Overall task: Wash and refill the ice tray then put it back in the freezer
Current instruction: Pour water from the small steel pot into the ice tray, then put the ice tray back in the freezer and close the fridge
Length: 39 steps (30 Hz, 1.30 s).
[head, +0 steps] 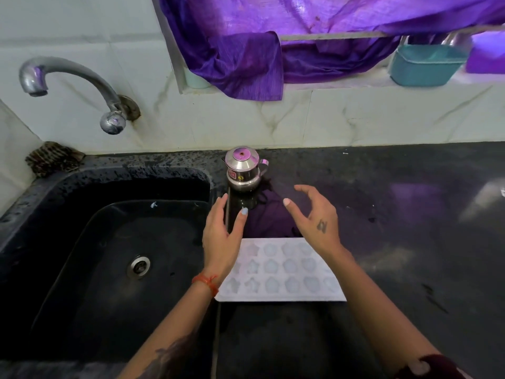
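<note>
The ice tray (281, 272) lies flat on the dark countertop (410, 242), just right of the sink's edge, its shaped cavities facing up. Both forearms cross over it, hiding its left edge and its far right corner; whether the cavities hold water is too pale and blurred to tell.

The left hand (222, 236) hovers past the tray's far left corner, over the strip between sink and counter, fingers straight and loosely spread, grasping nothing. An orange thread circles its wrist. The right hand (314, 214) hangs above the counter beyond the tray, fingers gently curved and apart, also released and empty, a small dark mark on its back.

Just beyond the hands stands a small steel pot (244, 169) with a lid and side handle; its label is unreadable. The black sink (109, 255) fills the left side, drain at its centre, its near part cut off by the frame. A curved tap (73, 86) juts from the tiled wall above. A brown scrubber (53, 158) sits at the sink's back corner. Purple cloth (273, 45) drapes over the window ledge, partly covering a pale cup; a teal tub (426, 65) rests at the right
</note>
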{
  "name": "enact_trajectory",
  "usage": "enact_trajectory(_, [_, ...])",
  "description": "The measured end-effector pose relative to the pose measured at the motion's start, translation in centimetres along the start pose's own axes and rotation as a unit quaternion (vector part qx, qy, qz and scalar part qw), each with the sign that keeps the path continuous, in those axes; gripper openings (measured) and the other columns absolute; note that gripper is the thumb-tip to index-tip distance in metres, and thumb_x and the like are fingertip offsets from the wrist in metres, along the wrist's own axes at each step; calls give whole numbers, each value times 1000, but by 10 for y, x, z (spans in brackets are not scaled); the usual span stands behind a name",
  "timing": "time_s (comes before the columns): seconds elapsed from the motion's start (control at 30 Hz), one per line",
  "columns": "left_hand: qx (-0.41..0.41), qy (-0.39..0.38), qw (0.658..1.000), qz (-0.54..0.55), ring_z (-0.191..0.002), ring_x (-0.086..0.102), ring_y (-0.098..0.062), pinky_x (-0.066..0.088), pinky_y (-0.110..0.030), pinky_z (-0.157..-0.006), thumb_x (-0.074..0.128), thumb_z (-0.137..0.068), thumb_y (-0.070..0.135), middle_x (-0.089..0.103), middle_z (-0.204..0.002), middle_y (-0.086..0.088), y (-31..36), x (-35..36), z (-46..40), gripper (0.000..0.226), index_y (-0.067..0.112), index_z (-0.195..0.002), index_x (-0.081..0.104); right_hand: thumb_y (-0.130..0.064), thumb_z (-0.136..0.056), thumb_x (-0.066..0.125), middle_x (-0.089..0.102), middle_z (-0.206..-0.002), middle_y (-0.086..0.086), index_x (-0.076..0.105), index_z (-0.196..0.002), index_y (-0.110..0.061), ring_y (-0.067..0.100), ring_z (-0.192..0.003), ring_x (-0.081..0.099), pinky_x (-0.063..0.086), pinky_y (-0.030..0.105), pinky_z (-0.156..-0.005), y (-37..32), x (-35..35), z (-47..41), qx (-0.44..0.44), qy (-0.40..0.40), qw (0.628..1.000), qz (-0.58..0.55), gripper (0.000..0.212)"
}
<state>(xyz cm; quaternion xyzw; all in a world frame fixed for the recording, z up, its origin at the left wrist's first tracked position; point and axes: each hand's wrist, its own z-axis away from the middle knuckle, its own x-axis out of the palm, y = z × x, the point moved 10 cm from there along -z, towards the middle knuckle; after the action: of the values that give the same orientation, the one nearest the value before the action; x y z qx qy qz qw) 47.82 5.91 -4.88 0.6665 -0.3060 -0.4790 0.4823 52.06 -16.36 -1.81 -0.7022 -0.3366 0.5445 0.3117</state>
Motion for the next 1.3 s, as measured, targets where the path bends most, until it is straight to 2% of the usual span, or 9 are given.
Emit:
enact_trajectory(0.07, [2, 0, 1000, -16, -137, 36, -16, 43, -32, -105, 59, -90, 40, 37, -149, 3, -3, -5, 17, 59, 25, -143, 39, -39, -87, 64, 60, -127, -1, 58, -122, -19, 19, -110, 54, 40, 29, -95, 6, -10, 22, -7, 7, 1000, 28, 41])
enact_trajectory(0.2, [16, -6, 997, -75, -140, 31, -13, 33, -40, -113, 58, -91, 38, 35, -152, 1, -7, -12, 42, 58, 22, -143, 39, -35, -86, 66, 54, -134, 5, 59, -122, -17, 23, -127, 45, 36, 33, -101, 28, -27, 55, 24, 26, 998, 58, 41])
enact_trajectory(0.3, [-6, -4, 993, -114, -139, 34, -18, 30, -37, -114, 55, -93, 36, 36, -151, -3, -21, -20, 55, 55, 18, -143, 40, -40, -86, 61, 55, -133, 10, 58, -123, -13, 30, -127, 43, 34, 35, -102, 44, -36, 73, 43, 43, 994, 90, 46])
enact_trajectory(0.43, [-51, 4, 989, -140, -119, 52, -23, 43, -43, -103, 49, -95, 39, 45, -138, -7, -41, -31, 66, 52, 13, -140, 44, -31, -92, 57, 58, -129, 11, 56, -128, -9, 31, -122, 46, 31, 28, -93, 61, -44, 94, 84, 63, 985, 139, 42])
enact_trajectory(0.63, [-85, -43, 976, -195, -113, 54, -24, 42, -38, -98, 45, -97, 35, 59, -121, -8, -54, -30, 70, 43, 13, -133, 53, -21, -96, 46, 55, -128, 18, 47, -136, -7, 36, -116, 46, 36, 39, -97, 76, -32, 111, 147, 15, 975, 169, 42])
enact_trajectory(0.77, [-70, -65, 979, -178, -93, 61, -25, 49, -32, -76, 46, -97, 23, 68, -99, -6, -52, -29, 71, 26, 14, -113, 65, -14, -95, 43, 58, -120, 20, 50, -133, -4, 36, -110, 50, 39, 39, -93, 82, -30, 113, 177, 15, 968, 175, 39])
enact_trajectory(0.83, [-83, -78, 981, -159, -84, 63, -25, 54, -25, -62, 46, -98, 19, 67, -99, -8, -52, -28, 71, 27, 11, -115, 64, -11, -95, 42, 60, -115, 20, 54, -128, -3, 34, -106, 52, 40, 36, -88, 83, -30, 113, 192, 18, 968, 164, 36])
enact_trajectory(0.93, [-101, -88, 982, -132, -74, 62, -25, 43, -9, -40, 45, -98, 15, 64, -98, -10, -54, -27, 70, 27, 6, -119, 60, -7, -95, 42, 61, -117, 19, 58, -123, -4, 34, -108, 54, 41, 34, -88, 86, -34, 113, 240, 33, 962, 127, 33])
enact_trajectory(1.3, [-108, -89, 982, -125, -52, 59, -13, 41, -9, -39, 47, -98, 15, 65, -95, -11, -60, -33, 69, 24, 5, -116, 59, -4, -96, 43, 60, -124, 19, 57, -125, -2, 35, -115, 52, 39, 33, -96, 79, -31, 117, 289, 64, 952, 80, 33])
